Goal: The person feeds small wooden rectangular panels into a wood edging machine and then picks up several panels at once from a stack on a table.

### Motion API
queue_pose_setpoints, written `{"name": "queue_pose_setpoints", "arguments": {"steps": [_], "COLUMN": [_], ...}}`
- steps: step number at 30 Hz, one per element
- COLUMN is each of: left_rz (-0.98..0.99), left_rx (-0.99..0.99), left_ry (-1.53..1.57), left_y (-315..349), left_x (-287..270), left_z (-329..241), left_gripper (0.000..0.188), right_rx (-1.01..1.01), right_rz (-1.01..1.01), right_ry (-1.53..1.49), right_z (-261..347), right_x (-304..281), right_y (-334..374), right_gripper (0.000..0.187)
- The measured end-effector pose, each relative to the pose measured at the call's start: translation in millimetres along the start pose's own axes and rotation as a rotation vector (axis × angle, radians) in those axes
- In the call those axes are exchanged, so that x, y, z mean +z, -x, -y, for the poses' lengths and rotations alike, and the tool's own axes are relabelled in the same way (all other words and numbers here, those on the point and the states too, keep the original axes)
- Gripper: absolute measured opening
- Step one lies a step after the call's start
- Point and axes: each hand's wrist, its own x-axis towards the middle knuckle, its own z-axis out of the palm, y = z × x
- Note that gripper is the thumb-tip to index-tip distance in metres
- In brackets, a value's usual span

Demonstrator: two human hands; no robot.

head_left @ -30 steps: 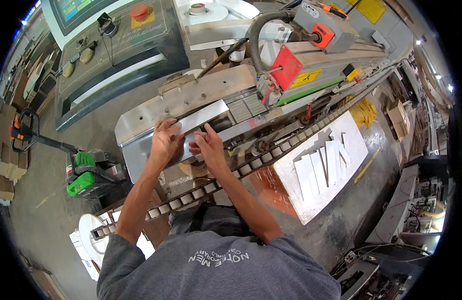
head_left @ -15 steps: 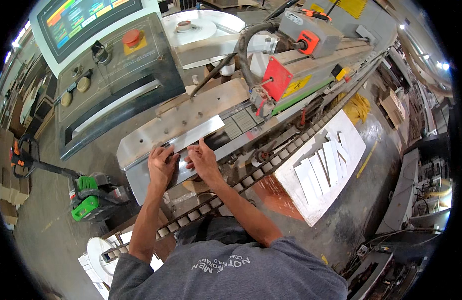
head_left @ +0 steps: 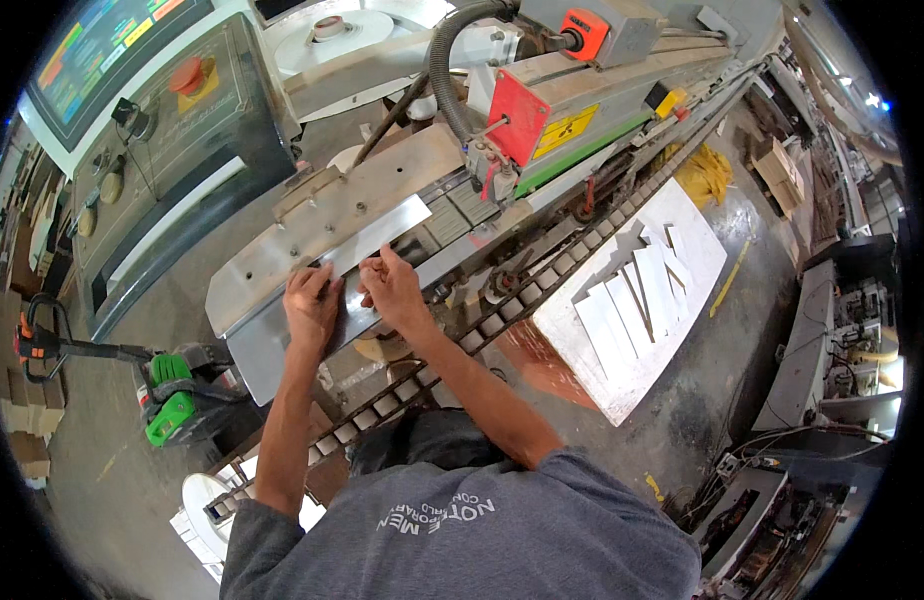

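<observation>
A long white strip (head_left: pixel 384 235) lies along the metal fence (head_left: pixel 244 275) of a machine, over its bed (head_left: pixel 257 358). My left hand (head_left: pixel 312 308) is at the strip's near left end, its fingers bent and closed against it. To the right, my right hand (head_left: pixel 394 292) has curled fingers, with index and thumb tips at the strip's near edge. Both hands sit low over the bed; their palms are hidden. Beyond the strip's right end is a segmented grey track (head_left: pixel 452 218), leading to the red plate (head_left: pixel 519 115) on the machine.
A control panel (head_left: pixel 172 150) with a red stop button (head_left: pixel 187 75) stands at the upper left. Several white strips (head_left: pixel 637 292) rest on a white board (head_left: pixel 672 350) at right. A roller chain (head_left: pixel 527 295) crosses before me. A green pallet jack (head_left: pixel 172 400) stands left.
The view has shifted, so the machine appears farther up and left. Against the machine, the white strip has slid slightly right toward the red plate, my hands staying with it.
</observation>
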Motion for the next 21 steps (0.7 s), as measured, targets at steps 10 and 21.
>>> {"name": "queue_pose_setpoints", "arguments": {"steps": [10, 21], "left_rz": [0.015, 0.16], "left_rx": [-0.062, -0.087], "left_ry": [-0.002, -0.038], "left_y": [-33, -80], "left_x": [63, 139], "left_z": [-35, -82], "left_gripper": [0.017, 0.015], "right_rx": [-0.017, -0.24], "right_rz": [-0.125, -0.23], "right_ry": [0.043, 0.214], "right_z": [7, 30], "right_x": [-64, -135], "right_y": [-28, -12], "right_gripper": [0.015, 0.048]}}
